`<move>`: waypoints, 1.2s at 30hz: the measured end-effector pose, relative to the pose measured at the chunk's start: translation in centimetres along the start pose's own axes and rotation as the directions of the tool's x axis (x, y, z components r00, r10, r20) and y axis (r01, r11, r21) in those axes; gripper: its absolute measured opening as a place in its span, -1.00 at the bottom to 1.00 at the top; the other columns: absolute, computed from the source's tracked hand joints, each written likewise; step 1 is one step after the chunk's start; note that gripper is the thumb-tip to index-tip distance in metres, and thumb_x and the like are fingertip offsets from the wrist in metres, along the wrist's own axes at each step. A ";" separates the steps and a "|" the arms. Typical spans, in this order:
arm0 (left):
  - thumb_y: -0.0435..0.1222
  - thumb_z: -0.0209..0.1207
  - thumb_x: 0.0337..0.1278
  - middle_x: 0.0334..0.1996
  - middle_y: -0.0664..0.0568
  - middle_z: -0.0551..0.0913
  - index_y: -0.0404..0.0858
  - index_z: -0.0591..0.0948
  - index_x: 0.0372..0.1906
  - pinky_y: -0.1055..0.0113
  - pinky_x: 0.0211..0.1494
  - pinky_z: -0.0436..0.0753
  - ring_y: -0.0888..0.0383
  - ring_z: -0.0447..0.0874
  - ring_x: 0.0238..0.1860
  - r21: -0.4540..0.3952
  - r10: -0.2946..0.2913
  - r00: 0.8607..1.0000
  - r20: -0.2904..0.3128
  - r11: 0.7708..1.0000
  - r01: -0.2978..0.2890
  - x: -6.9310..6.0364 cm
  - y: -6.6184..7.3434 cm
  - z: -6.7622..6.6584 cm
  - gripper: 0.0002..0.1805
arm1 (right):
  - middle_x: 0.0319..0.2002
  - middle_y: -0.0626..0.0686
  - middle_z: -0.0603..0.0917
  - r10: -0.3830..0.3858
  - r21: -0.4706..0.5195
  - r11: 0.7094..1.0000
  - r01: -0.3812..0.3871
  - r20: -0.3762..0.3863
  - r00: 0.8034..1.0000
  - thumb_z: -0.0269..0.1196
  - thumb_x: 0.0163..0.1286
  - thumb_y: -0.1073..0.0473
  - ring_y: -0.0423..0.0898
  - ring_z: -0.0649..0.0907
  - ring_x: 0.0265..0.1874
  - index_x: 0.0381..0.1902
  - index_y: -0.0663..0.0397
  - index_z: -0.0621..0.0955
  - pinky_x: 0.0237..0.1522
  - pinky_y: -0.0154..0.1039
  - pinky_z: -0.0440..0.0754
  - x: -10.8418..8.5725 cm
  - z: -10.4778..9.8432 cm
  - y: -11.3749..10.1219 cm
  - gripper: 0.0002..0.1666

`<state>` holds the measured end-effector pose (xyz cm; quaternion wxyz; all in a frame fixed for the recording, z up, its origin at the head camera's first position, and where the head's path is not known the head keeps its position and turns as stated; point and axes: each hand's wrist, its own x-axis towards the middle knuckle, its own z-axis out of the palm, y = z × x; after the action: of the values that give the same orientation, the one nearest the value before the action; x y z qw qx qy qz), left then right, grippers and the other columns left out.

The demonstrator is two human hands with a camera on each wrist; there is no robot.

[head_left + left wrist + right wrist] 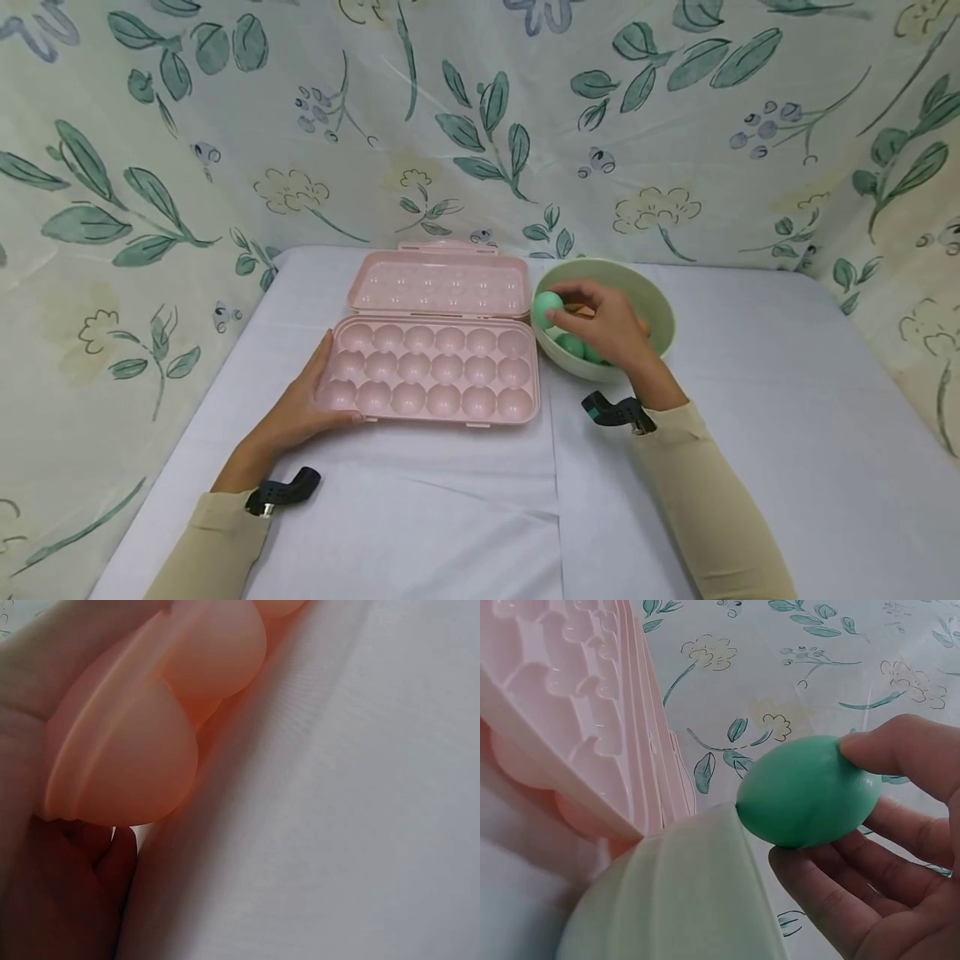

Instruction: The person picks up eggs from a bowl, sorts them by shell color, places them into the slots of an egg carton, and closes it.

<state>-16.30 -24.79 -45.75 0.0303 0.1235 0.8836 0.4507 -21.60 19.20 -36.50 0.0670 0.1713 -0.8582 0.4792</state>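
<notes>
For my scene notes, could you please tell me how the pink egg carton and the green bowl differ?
The egg carton is pink and rectangular, while the bowl is pale green and round. The carton has rows of cups; the bowl is one hollow holding green eggs. The left hand grips the carton, but no hand grips the bowl. Both rest open on the white cloth.

The egg carton [446, 367] is baby pink all over, lid [441, 285] included. Bowl [551, 362] at its 3 o'clock is plain pale green, with deeper green eggs [571, 346] around the bowl's 8. The egg in the right hand [609, 325] is minty green. Tablecloth [420, 525] is plain white. Backdrop [525, 42] at 12: cream, green leaves [86, 225], bluish-purple berries [767, 129], yellowish outlined blooms [291, 191]. Sleeves [712, 508], 8 and 4: solid beige.
</notes>
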 end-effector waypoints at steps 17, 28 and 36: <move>0.01 0.57 -0.44 0.54 0.21 -0.18 0.22 -0.28 0.52 -0.23 0.41 0.05 0.01 -0.16 0.52 0.015 -0.004 1.000 -0.022 1.000 0.004 -0.2 -0.1 0.2 0.47 | 0.00 0.10 0.62 -0.065 0.126 0.991 0.056 0.075 0.995 0.35 0.27 0.22 0.03 0.62 -0.02 0.08 0.21 0.60 -0.04 -0.30 0.63 -0.6 1.1 -0.3 -0.57; 0.03 0.57 -0.44 0.54 0.21 -0.16 0.15 -0.26 0.54 -0.22 0.42 0.04 0.01 -0.15 0.52 0.019 -0.012 0.999 -0.031 1.000 0.013 -0.1 -0.1 0.2 0.47 | 0.00 -0.02 0.64 -0.075 0.012 0.997 0.074 0.119 0.990 0.35 0.27 0.05 -0.04 0.59 0.04 0.05 0.00 0.66 0.10 0.01 0.56 -0.8 2.1 0.4 -0.61; 0.01 0.57 -0.41 0.54 0.19 -0.16 0.10 -0.26 0.55 -0.20 0.42 0.04 0.01 -0.15 0.52 0.014 -0.016 1.000 -0.021 1.000 0.016 -0.1 0.0 0.0 0.47 | 0.01 -0.11 0.67 -0.123 -0.117 0.983 0.143 0.164 0.979 0.37 0.25 -0.01 -0.13 0.54 0.12 0.05 -0.12 0.67 0.20 0.01 0.44 -0.9 2.3 0.4 -0.60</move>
<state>-16.20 -24.82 -45.77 0.0237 0.1120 0.8879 0.4456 -20.81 17.61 -38.30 0.0426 0.2607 -0.8765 0.4025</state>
